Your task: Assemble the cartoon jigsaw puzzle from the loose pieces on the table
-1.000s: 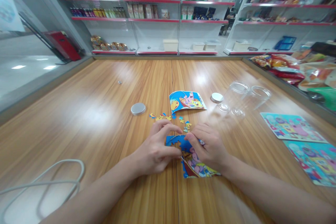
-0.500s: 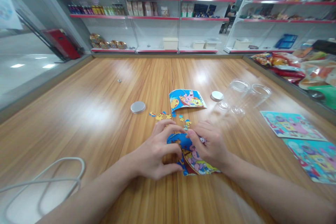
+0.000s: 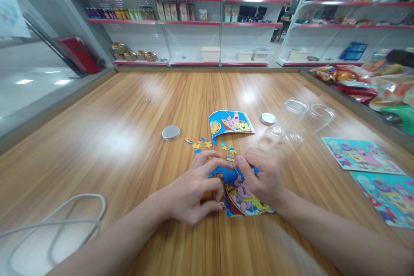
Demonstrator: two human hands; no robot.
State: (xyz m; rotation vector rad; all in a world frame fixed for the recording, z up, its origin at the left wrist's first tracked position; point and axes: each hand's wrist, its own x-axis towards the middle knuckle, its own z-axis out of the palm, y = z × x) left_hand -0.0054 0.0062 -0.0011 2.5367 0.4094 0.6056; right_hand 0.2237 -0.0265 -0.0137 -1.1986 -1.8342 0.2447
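A partly assembled cartoon jigsaw puzzle [image 3: 241, 198] lies on the wooden table [image 3: 129, 138] in front of me. My left hand [image 3: 194, 187] rests on its left edge, fingers pressing on the top pieces. My right hand [image 3: 263, 179] lies on its upper right part, thumb and forefinger pinched at the top edge; whether a piece is between them I cannot tell. Several loose puzzle pieces [image 3: 210, 144] are scattered just beyond my fingers. Further back lies a curled reference picture [image 3: 231, 123] of the same cartoon.
Two clear plastic jars [image 3: 300, 120] lie on their sides at the right, with a white lid [image 3: 268, 118] and a silver lid [image 3: 170, 132] nearby. Two other cartoon puzzle sheets [image 3: 371, 164] lie at the right edge. A white cable [image 3: 64, 220] loops at the near left. Store shelves stand behind.
Both hands slid slightly toward me along the puzzle's top edge. More of the blue upper part of the puzzle now lies under my fingers.
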